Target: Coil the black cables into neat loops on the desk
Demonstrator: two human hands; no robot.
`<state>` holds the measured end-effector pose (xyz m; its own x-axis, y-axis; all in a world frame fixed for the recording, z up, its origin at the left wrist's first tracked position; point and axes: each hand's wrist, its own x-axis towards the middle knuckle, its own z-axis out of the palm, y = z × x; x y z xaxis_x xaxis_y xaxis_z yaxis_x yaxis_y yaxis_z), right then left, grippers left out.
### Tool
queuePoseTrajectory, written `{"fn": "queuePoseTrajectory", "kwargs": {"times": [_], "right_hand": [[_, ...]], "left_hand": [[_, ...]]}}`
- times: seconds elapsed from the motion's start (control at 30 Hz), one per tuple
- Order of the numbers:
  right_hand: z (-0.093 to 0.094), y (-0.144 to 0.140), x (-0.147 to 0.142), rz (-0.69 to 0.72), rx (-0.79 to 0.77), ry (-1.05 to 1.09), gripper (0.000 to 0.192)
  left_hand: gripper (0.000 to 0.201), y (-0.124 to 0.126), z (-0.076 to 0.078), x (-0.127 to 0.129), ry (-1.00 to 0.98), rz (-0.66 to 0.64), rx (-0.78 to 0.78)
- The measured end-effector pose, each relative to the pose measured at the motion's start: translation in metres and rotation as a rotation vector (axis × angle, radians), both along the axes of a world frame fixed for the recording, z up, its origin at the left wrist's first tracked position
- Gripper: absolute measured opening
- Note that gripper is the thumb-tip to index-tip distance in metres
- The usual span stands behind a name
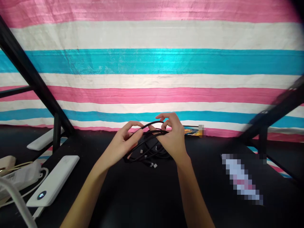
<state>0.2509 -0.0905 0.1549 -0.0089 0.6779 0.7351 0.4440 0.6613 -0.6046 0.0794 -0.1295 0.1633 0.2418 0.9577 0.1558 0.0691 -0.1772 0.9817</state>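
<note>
My left hand (123,141) and my right hand (173,136) are together over the middle of a black table (147,196), both gripping a tangled bundle of black cables (148,148). One cable loop arches between the thumbs and forefingers of both hands. Several small silver plug ends (153,164) dangle from the bundle just above the table. The rest of the bundle hangs between my palms.
A white power bank (53,180) with a lit button lies at the left, another white bar (44,139) behind it. White cords and an adapter (19,177) sit at the far left. Black frame bars (30,76) slant on both sides. A striped tarp (152,63) hangs behind.
</note>
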Motion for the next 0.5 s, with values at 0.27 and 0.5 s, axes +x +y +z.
{"fn": "queuePoseTrajectory", "kwargs": {"times": [0.27,0.5], "right_hand": [[0.000,0.001,0.001,0.163,-0.001,-0.087,0.012],[0.002,-0.004,0.005,0.622,-0.526,0.319,0.033]], "left_hand": [[0.012,0.000,0.004,-0.006,0.041,0.125,0.226],[0.011,0.008,0.005,-0.029,-0.188,0.361,0.245]]}}
